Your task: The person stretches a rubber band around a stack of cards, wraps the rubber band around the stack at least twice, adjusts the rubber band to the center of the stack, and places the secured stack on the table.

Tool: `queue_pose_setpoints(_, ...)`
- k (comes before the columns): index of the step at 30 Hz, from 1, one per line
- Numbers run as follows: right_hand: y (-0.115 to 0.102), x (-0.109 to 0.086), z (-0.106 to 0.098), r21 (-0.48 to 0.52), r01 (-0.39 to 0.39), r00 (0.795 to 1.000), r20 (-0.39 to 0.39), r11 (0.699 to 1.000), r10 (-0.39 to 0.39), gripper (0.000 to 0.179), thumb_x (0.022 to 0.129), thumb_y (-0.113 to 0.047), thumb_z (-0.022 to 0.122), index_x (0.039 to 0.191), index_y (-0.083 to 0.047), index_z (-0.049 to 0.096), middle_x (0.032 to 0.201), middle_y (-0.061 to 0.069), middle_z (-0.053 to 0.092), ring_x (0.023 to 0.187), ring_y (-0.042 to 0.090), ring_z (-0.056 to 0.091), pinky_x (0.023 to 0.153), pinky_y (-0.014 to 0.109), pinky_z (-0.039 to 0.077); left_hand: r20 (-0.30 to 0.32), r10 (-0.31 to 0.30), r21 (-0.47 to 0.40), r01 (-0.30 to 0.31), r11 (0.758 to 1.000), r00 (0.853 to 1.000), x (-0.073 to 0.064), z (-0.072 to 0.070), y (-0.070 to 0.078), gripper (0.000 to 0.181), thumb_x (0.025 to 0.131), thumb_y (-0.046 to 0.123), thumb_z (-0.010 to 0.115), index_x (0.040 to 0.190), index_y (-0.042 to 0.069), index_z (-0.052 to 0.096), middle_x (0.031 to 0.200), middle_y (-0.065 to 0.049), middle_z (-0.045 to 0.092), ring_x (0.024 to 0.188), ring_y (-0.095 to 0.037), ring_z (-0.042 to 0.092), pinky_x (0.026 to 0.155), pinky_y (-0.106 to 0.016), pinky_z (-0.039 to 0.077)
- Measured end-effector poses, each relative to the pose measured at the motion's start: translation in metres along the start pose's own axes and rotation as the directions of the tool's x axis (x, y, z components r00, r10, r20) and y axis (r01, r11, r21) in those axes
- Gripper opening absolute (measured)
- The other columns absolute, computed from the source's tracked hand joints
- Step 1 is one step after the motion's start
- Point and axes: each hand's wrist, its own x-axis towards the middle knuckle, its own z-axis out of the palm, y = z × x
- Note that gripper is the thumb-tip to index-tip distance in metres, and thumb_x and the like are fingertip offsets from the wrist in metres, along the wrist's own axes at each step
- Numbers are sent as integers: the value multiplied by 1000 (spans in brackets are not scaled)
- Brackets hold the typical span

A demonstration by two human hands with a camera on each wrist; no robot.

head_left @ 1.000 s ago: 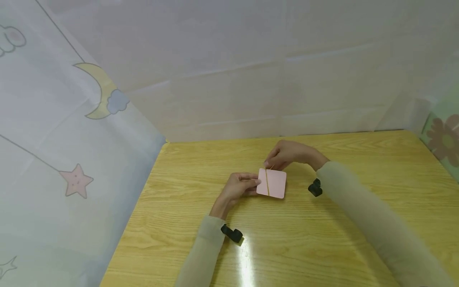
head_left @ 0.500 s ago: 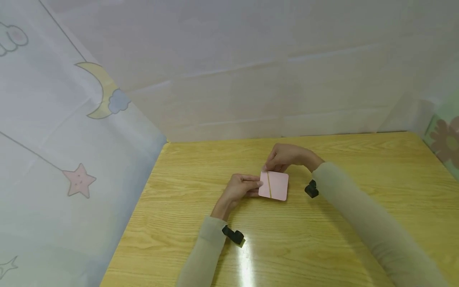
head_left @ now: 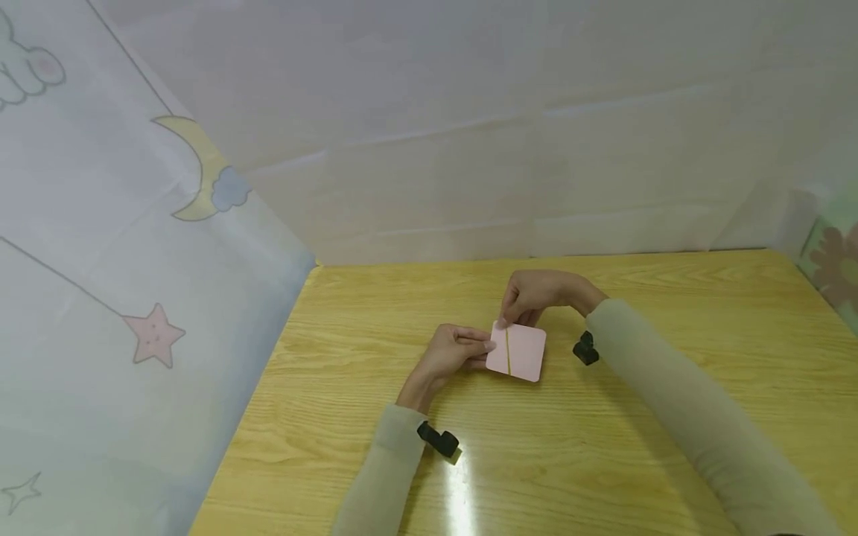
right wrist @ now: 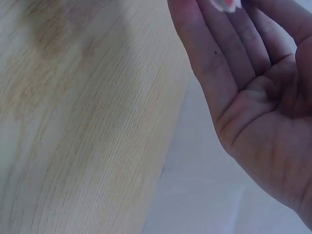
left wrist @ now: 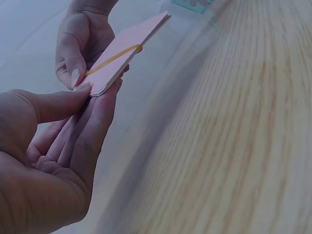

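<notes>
A thin stack of pink square cards (head_left: 526,354) with rounded corners is held above the wooden table. A yellow-brown rubber band (head_left: 508,353) runs across the stack, left of its middle. My left hand (head_left: 447,354) pinches the left edge, thumb on top and fingers beneath, as the left wrist view confirms. At the far left corner my right hand (head_left: 534,295) grips the stack, its thumb beside the band. In the right wrist view only a small end of something pale and pink shows at the fingers of my right hand (right wrist: 253,87).
The wooden table (head_left: 322,387) stretches around both hands and meets a pale sheet wall (head_left: 429,193) at the back. On the left hangs a sheet (head_left: 87,402) printed with a moon and stars. Each wrist wears a black camera mount (head_left: 439,439).
The stack has turned slightly clockwise and shifted right in view. My right hand has come down onto its far left corner; the loose strand of band seen earlier no longer shows.
</notes>
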Motion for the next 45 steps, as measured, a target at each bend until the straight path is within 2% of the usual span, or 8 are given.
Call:
queue_pose_setpoints(9, 11, -10, -7, 3, -17, 999, 43, 1000, 17, 18, 97, -22, 77, 93, -7, 85, 82, 4, 81, 69, 12, 74, 76, 35, 67, 17, 18, 12, -18, 1000, 1000, 2, 8, 2, 18, 92, 2, 79, 108, -7, 78, 97, -18, 82, 76, -16, 79, 74, -34, 68)
queue_pose_setpoints(21, 18, -15, -10, 85, -36, 996, 81, 996, 29, 19, 96, -22, 78, 97, -4, 84, 89, 7, 82, 77, 16, 76, 78, 37, 68, 14, 26, 37, -27, 999, 1000, 0, 12, 6, 20, 92, 4, 80, 109, -6, 79, 94, -13, 82, 71, -12, 75, 71, -31, 68)
queue_pose_setpoints(27, 18, -18, -8, 118, -13, 997, 83, 993, 3, 19, 97, -20, 77, 98, -2, 83, 90, 9, 82, 78, 17, 78, 78, 37, 68, 16, 26, 33, -27, 999, 1000, -4, 13, 12, 18, 93, 2, 79, 108, -7, 78, 87, -7, 80, 69, -11, 73, 68, -28, 67)
queue_pose_setpoints(31, 14, -21, -9, 130, 4, 997, 81, 992, -14, 20, 98, -19, 75, 98, 0, 83, 90, 10, 82, 79, 19, 78, 77, 38, 68, 19, 36, 33, -37, 999, 999, -7, 13, 16, 18, 93, 2, 79, 108, -8, 78, 88, -8, 81, 69, -12, 73, 69, -29, 67)
queue_pose_setpoints(36, 16, -26, -10, 130, 10, 998, 68, 991, -19, 19, 97, -19, 76, 97, 0, 83, 90, 10, 82, 79, 21, 79, 80, 43, 68, 30, 45, 33, -46, 998, 999, -10, 10, 17, 20, 93, 3, 79, 110, -8, 77, 93, -11, 82, 72, -12, 75, 72, -30, 68)
queue_pose_setpoints(40, 24, -35, -13, 127, 5, 998, 56, 992, -12, 19, 96, -17, 77, 96, 2, 82, 93, 20, 81, 82, 31, 80, 84, 53, 67, -9, 30, 11, -30, 999, 999, -13, 2, 15, 18, 93, 1, 77, 109, -8, 77, 93, -12, 81, 73, -14, 76, 70, -29, 67)
queue_pose_setpoints(42, 26, -40, -15, 123, 7, 999, 43, 992, -12, 19, 96, -16, 77, 97, 2, 82, 95, 23, 80, 86, 35, 80, 86, 55, 66, -22, 28, 7, -28, 1000, 999, -14, -2, 15, 18, 94, 1, 77, 109, -8, 77, 93, -11, 81, 74, -14, 76, 70, -28, 67)
queue_pose_setpoints(45, 26, -41, -15, 108, 27, 999, 32, 994, -30, 19, 99, -17, 74, 100, -1, 83, 101, 19, 81, 93, 37, 79, 87, 51, 66, -12, 23, 0, -23, 1000, 1000, -15, -6, 16, 19, 94, 2, 77, 111, -8, 76, 92, -9, 81, 75, -15, 76, 71, -28, 67)
